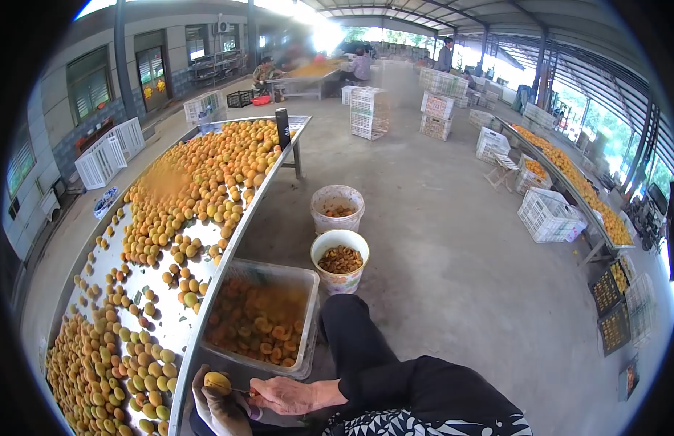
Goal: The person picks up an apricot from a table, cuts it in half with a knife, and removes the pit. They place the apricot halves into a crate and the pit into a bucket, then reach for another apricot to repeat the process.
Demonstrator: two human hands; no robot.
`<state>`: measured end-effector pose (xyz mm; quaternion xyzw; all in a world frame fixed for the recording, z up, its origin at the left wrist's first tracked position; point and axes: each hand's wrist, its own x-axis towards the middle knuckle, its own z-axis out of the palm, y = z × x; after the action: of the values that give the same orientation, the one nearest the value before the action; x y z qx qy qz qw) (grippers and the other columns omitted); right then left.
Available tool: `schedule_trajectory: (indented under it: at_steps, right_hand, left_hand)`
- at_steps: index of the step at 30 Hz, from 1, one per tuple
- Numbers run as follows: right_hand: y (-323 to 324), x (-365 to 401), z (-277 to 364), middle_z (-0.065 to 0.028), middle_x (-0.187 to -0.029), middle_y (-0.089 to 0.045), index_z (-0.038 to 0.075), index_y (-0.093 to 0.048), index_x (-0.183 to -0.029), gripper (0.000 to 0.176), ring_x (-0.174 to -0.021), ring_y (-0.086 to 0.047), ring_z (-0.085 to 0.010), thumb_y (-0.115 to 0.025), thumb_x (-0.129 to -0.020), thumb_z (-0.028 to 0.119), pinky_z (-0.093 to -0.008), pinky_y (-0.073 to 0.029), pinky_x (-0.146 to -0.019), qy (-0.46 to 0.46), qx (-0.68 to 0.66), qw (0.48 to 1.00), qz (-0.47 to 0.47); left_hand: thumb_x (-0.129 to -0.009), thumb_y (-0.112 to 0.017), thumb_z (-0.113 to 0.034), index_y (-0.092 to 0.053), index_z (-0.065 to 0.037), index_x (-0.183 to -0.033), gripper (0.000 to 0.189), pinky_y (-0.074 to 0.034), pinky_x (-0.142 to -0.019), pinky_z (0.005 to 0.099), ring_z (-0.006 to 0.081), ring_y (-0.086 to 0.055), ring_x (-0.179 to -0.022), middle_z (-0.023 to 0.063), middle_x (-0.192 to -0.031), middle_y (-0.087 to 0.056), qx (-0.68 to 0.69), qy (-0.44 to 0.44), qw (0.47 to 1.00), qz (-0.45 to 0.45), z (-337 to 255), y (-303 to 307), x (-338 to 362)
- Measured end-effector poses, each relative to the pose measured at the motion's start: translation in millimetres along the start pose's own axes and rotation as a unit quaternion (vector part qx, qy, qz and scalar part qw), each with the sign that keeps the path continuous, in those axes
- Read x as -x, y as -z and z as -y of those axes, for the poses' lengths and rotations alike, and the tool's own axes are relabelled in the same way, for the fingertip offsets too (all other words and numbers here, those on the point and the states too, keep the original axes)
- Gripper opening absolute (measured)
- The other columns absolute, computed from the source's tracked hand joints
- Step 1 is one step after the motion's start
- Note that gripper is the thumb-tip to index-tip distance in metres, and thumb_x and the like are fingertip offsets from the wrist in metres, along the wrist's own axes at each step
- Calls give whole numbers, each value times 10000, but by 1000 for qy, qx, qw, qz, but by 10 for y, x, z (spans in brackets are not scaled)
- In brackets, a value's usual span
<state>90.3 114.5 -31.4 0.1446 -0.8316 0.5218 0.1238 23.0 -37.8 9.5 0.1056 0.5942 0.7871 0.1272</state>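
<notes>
My left hand (210, 408), in a pale, stained glove, is closed around a yellow apricot (217, 383) beside the near edge of the metal table. My right hand (285, 396) is bare and closed on a small knife (241, 392), whose thin blade points at the apricot; most of its handle is hidden in the fingers. Just beyond both hands, a clear plastic bin (309, 320) holds many apricot halves. Loose whole apricots (199, 171) cover much of the sloping metal table (179, 320) on the left.
A white bucket (356, 270) with brown pits stands beyond the bin, with another bucket (356, 221) behind it. A black cylinder (282, 128) stands at the table's far corner. White crates (369, 112) and a second fruit table (569, 174) are farther off. Several people work in the background.
</notes>
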Motion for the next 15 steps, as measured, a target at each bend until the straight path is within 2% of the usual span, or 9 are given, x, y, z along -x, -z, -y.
schedule_trajectory:
  at_steps: [1,3,4,6,10,12,13,15]
  right_hand:
    - [-12,-3,-12,-222,-670,-518,0,-384,-934,258,-653,-543,-435,-528,-982,209,-461,-387,-550,-8,4,1000,-3]
    - [12,-13,4,-223,-669,-516,1,-383,-933,267,-650,-540,-435,-520,-987,224,-462,-384,-551,-17,9,1000,-11]
    - [29,-15,12,-223,-665,-513,0,-382,-930,275,-650,-541,-436,-510,-991,236,-462,-383,-549,-32,11,999,-5]
    - [34,-29,36,-223,-662,-510,0,-382,-927,284,-651,-541,-436,-501,-996,248,-462,-381,-548,-46,13,999,1]
    - [-19,-25,-10,-219,-645,-513,-2,-381,-917,304,-654,-552,-435,-497,-999,266,-457,-390,-539,-22,12,1000,1]
    - [-8,-40,-22,-219,-639,-516,-4,-380,-913,310,-652,-555,-436,-498,-998,270,-455,-394,-536,-17,22,1000,-2]
    - [-21,-27,-23,-223,-635,-519,-7,-381,-911,318,-646,-557,-438,-498,-998,277,-455,-398,-533,-33,24,999,-3]
    - [-52,-24,-33,-227,-630,-522,-9,-382,-909,327,-640,-558,-441,-498,-999,284,-456,-402,-530,-46,23,999,4]
  left_hand:
    - [-910,-581,-373,-531,-149,-1328,477,-487,-807,507,327,-637,-948,157,-1151,-655,0,0,1000,4,40,-32,-14]
    - [-1035,-427,-290,-477,-6,-1270,372,-425,-808,249,127,-526,-906,58,-1015,-548,-6,-115,993,26,28,-196,-27]
    - [-1035,-427,-290,-477,-6,-1270,372,-425,-808,249,127,-526,-906,58,-1015,-548,-5,-115,993,30,50,-203,-44]
    - [-1042,-395,-325,-496,-11,-1225,377,-415,-808,259,132,-504,-910,52,-1015,-530,-132,-137,981,-41,83,-184,-66]
    - [-1044,-379,-343,-518,-20,-1180,376,-410,-800,259,131,-492,-915,44,-1016,-520,-89,-130,987,-20,24,-144,-27]
    - [-1047,-354,-390,-528,-11,-1167,434,-416,-808,256,126,-499,-923,46,-1038,-530,-41,-98,994,30,-14,-151,-15]
    - [-1047,-354,-390,-528,-11,-1167,434,-416,-808,256,126,-499,-923,46,-1038,-530,-42,-98,994,25,-19,-123,-19]
    - [-1044,-343,-431,-541,8,-1153,494,-423,-814,254,125,-506,-924,52,-1037,-545,-26,-3,999,33,-64,-111,-50]
